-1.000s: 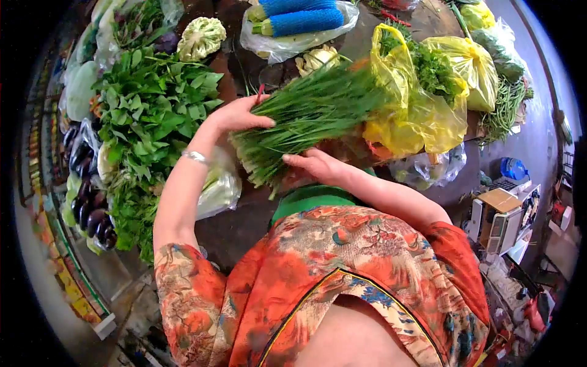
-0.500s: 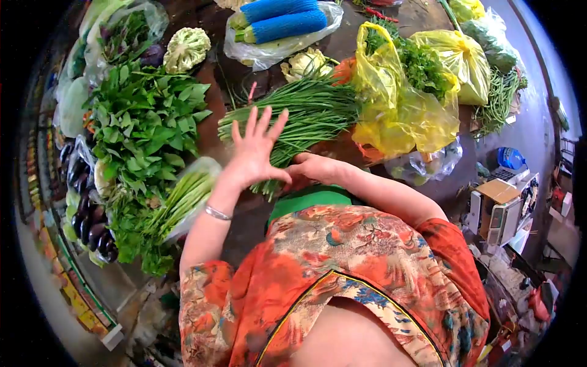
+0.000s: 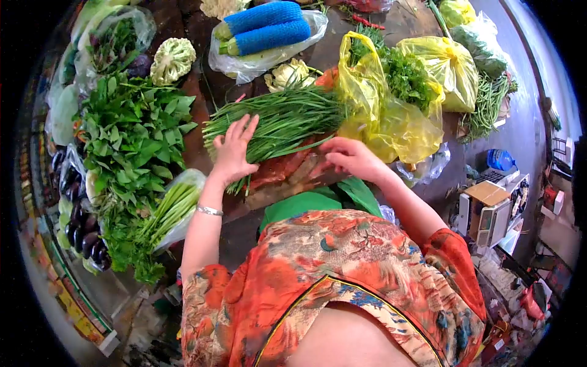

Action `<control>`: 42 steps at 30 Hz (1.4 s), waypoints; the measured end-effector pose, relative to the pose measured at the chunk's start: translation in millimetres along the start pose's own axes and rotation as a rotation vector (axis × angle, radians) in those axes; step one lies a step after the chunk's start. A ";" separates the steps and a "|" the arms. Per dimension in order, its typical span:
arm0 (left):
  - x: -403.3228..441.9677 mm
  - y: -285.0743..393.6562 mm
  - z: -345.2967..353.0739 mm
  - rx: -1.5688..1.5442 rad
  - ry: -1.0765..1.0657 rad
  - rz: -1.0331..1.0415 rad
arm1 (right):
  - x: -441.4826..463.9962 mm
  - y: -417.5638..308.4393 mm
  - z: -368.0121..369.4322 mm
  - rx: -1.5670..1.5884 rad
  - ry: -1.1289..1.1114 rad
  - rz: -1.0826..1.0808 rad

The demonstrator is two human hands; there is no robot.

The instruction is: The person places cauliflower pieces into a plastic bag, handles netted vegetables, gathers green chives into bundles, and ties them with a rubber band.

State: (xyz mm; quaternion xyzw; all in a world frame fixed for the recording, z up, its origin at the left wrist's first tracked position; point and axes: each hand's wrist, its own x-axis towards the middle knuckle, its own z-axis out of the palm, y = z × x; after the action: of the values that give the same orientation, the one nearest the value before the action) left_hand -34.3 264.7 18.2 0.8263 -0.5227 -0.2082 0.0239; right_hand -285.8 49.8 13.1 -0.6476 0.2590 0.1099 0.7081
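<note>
A loose bundle of long green chives [image 3: 281, 119] lies across the table in front of me. My left hand [image 3: 235, 153] rests on the bundle's left end, its fingers spread and the thumb apart. To the right, along the bundle's near edge, my right hand [image 3: 356, 159] hovers with loosely bent fingers that look apart. One stray chive blade runs close to its fingertips; whether they touch it is unclear. A yellow plastic bag [image 3: 391, 116] with leafy greens stands at the bundle's right end.
Leafy greens [image 3: 131, 122] and a bagged bunch of green stalks [image 3: 171, 211] lie on the left, beside dark eggplants [image 3: 79, 226]. Two blue-netted vegetables [image 3: 269, 27] and a cauliflower [image 3: 173, 61] sit farther back. Long beans [image 3: 489, 104] lie at right, near a tied yellow bag [image 3: 446, 70].
My right hand has moved right, away from my left hand and along the chives' near edge. My left hand has lowered onto the bundle. The whole view has shifted slightly.
</note>
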 end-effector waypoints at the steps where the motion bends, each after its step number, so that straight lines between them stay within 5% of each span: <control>1: -0.4 1.5 0.0 0.023 -0.007 -0.006 | -0.3 1.2 -7.3 -0.002 0.055 -0.073; 6: -4.1 14.1 3.8 0.135 0.014 -0.034 | 15.6 -32.8 -40.5 -0.100 0.205 -0.240; 12: -5.4 21.4 1.6 0.145 0.005 -0.085 | 106.3 -51.5 -60.8 -0.697 0.408 -0.602; 16: -9.4 29.0 5.6 0.152 0.015 -0.119 | 164.6 -38.0 -72.7 -0.854 0.235 -0.361; 17: -9.2 32.0 5.4 0.127 0.000 -0.142 | 173.7 -35.1 -75.2 -0.804 0.142 -0.243; 23: -9.0 33.9 7.0 0.055 0.016 -0.182 | 185.2 -29.8 -80.1 -0.738 0.013 -0.314; 32: -8.7 30.2 10.6 -0.031 0.106 -0.196 | 79.6 -97.5 -119.6 -0.191 -0.154 -0.174; 40: -7.4 33.4 18.6 0.005 0.138 -0.207 | 22.8 -137.5 -225.3 0.238 0.175 -0.339; 42: -7.0 34.1 19.2 0.013 0.147 -0.210 | 11.7 -146.5 -254.7 0.282 0.450 -0.423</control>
State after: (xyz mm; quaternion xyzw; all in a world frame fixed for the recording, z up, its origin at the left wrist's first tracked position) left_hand -73.1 258.8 11.8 0.8896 -0.4316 -0.1450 0.0349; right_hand -261.1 -220.5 126.3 -0.5907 0.2814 -0.2217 0.7230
